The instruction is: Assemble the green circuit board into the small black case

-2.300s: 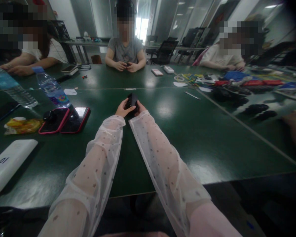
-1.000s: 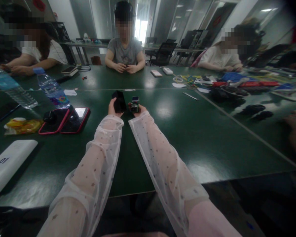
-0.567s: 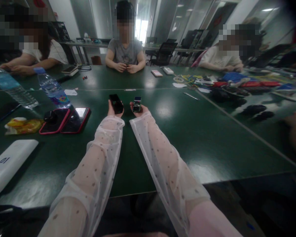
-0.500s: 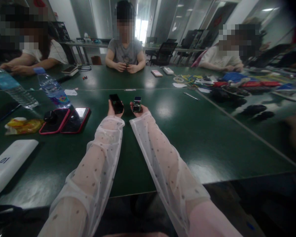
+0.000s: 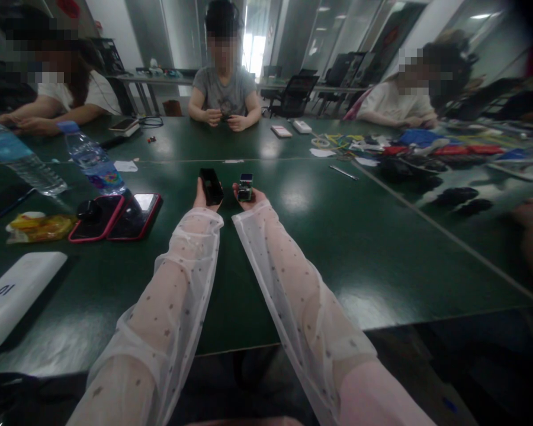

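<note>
Left hand: fingers closed around black casing, held raised above green counter. Right hand: clamped on small circuit module, green board with blue top, held just beside casing, not touching. Hands apart, narrow gap between. Both forearms in sheer dotted sleeves, extended forward over counter. Left of hands: two red-cased phones flat on counter, water bottle behind them, white power bank at near left edge. Three other persons seated along far side of counter.
</note>
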Demonstrator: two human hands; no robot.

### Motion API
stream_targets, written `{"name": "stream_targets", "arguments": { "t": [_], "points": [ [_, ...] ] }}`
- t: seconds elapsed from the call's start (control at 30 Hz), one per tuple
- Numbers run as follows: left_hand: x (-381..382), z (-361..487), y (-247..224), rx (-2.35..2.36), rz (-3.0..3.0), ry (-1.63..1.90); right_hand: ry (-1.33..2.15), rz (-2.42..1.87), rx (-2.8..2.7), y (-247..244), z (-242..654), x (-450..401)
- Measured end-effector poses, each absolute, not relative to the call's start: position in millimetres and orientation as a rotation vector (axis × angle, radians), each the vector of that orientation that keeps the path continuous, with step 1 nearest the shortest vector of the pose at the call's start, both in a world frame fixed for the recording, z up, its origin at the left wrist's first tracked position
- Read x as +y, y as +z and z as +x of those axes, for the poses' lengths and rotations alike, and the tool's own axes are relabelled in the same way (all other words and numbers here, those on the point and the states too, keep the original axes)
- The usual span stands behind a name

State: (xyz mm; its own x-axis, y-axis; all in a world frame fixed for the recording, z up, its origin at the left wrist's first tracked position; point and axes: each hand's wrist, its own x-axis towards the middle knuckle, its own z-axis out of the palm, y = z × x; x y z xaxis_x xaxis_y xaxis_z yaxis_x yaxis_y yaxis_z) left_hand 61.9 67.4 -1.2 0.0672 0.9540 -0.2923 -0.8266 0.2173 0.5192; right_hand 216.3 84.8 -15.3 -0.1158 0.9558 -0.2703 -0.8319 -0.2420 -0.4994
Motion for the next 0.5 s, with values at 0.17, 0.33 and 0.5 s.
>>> {"name": "stream_targets", "arguments": {
  "t": [0.17,0.33,0.5],
  "points": [
    [70.8,63.3,-6.5,0.756,0.314,1.404,1.732,-0.647,-0.174,-10.2,215.2,81.5],
    [70.9,66.0,-6.4,0.81,0.42,1.415,1.74,-0.644,-0.164,-5.6,214.4,76.6],
    [75.3,63.0,-11.6,0.851,0.561,1.364,1.737,-0.649,-0.167,-5.9,214.7,76.5]
  ]
}}
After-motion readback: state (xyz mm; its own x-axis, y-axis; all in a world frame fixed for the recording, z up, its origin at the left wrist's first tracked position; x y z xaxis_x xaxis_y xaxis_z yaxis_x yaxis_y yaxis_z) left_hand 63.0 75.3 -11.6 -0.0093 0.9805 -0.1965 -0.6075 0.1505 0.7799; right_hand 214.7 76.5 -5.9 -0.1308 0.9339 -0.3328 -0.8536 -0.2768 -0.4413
